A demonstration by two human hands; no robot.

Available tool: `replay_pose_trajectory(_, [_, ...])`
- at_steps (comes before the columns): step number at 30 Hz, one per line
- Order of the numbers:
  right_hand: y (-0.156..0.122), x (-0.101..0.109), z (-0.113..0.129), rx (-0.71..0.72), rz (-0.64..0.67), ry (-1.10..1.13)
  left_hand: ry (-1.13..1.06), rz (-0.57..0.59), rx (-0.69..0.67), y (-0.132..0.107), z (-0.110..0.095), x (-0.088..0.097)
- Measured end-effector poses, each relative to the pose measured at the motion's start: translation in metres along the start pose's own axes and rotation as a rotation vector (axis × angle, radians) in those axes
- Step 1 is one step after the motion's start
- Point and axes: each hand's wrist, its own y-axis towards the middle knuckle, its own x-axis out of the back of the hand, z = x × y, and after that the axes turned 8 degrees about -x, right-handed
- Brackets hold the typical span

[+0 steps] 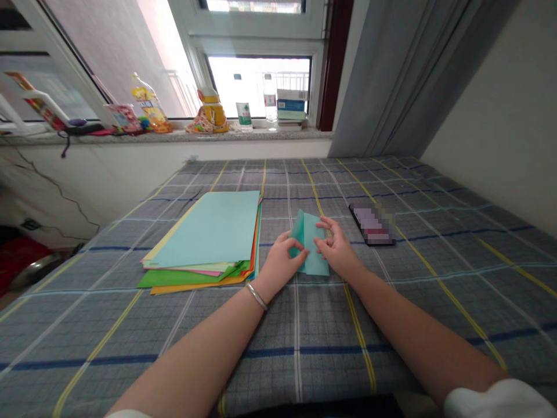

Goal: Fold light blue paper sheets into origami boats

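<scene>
A light teal sheet of folded paper (316,264) lies in front of me on the checked cloth, with a flap standing up along its left half. My left hand (282,258), a silver bangle (256,296) at its wrist, pinches that left flap between thumb and fingers. Curled over the paper's right side is my right hand (342,251), its thumb and fingertips at the edge. To the left of my hands lies a stack of coloured paper (213,226), pale blue on top, with green, orange and yellow edges showing beneath.
A phone (372,225) lies to the right on the checked cloth (174,348). Behind, the windowsill (261,136) bears a yellow-labelled bottle (150,104), a yellow cup (213,110), two clear bottles and stacked boxes (290,107). A grey curtain (391,69) hangs at the right.
</scene>
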Motion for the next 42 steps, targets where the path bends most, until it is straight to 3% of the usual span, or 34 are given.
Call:
replay_pose_trajectory(5, [0.004,0.009,0.001,0.103,-0.117,-0.138,-0.064,-0.015,0.094,0.004,0.004,0.004])
replay_pose_trajectory(12, [0.007,0.02,0.004,0.136,-0.135,-0.219,-0.509,0.125,0.282,0.006,0.015,0.012])
replay_pose_trajectory(24, [0.018,0.027,-0.009,-0.134,-0.007,-0.025,-0.611,0.14,0.291,0.009,0.019,0.013])
replay_pose_trajectory(31, [0.017,0.032,-0.009,-0.237,0.156,0.148,-0.685,0.132,0.345,0.009,0.017,0.016])
replay_pose_trajectory(35, [0.018,0.03,-0.01,-0.255,0.044,0.143,-0.864,0.079,0.416,0.011,0.023,0.015])
replay_pose_trajectory(38, [0.021,0.029,-0.015,-0.213,-0.122,0.138,-0.958,-0.001,0.376,0.012,0.028,0.013])
replay_pose_trajectory(42, [0.025,0.029,-0.021,-0.153,-0.379,0.183,-0.765,-0.069,0.223,0.007,0.027,0.014])
